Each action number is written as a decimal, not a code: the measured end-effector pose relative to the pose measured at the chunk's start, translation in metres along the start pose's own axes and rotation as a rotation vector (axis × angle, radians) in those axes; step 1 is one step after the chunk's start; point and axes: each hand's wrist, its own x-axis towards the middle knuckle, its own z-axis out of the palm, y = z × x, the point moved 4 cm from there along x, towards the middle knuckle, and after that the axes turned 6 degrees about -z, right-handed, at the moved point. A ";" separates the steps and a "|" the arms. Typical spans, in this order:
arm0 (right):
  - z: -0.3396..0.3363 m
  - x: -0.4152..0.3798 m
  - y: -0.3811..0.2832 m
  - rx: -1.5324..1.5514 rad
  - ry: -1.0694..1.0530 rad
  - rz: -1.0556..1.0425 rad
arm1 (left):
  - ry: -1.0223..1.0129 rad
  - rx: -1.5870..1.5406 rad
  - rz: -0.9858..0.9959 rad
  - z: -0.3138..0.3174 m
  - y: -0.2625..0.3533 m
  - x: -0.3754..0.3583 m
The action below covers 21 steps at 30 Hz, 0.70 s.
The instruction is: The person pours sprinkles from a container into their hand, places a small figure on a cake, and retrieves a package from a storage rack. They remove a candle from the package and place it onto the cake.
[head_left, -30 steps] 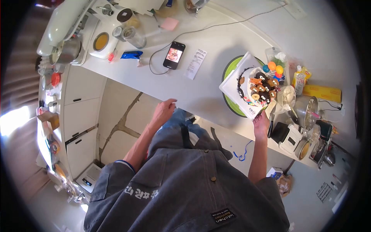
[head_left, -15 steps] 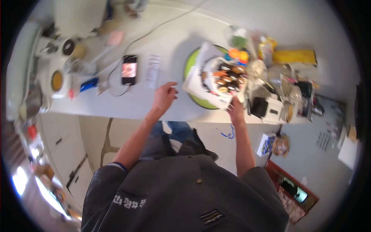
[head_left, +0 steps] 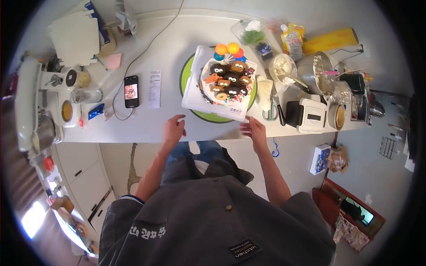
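Note:
A decorated cake (head_left: 229, 82) with dark and brown googly-eyed pieces, colourful sprinkles and balloon-like balls (head_left: 227, 49) sits on a white square cake board (head_left: 193, 87). Beneath the board is a round green turntable (head_left: 184, 80); the board's corners reach past its rim. My right hand (head_left: 254, 130), fingers apart and holding nothing, is just below the board's near right corner. Left of the turntable, by the counter's front edge, my left hand (head_left: 175, 130) is open and apart from everything.
On the left lie a phone (head_left: 132, 91) with a cable and a paper strip (head_left: 155, 89). To the right are scissors (head_left: 270, 115), a bowl of cream (head_left: 283, 66), a metal mixing bowl (head_left: 318, 73), a piping bag (head_left: 265, 94) and a white container (head_left: 312, 116).
My right hand has let go of the cake board's near corner and drawn back toward me. My left hand stays empty, now lower and nearer the counter's edge. The view has shifted.

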 end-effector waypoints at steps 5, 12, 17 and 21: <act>-0.042 -0.038 0.053 -0.146 0.011 -0.058 | 0.060 0.239 0.058 0.027 -0.046 -0.004; -0.137 -0.132 0.179 -0.538 0.244 0.019 | 0.181 0.584 0.272 0.022 -0.065 -0.019; -0.184 -0.212 0.288 -0.641 0.193 0.456 | 0.262 0.620 0.271 -0.012 -0.064 -0.019; -0.231 -0.235 0.382 -1.101 0.003 0.111 | 0.204 0.567 0.209 -0.039 -0.087 -0.020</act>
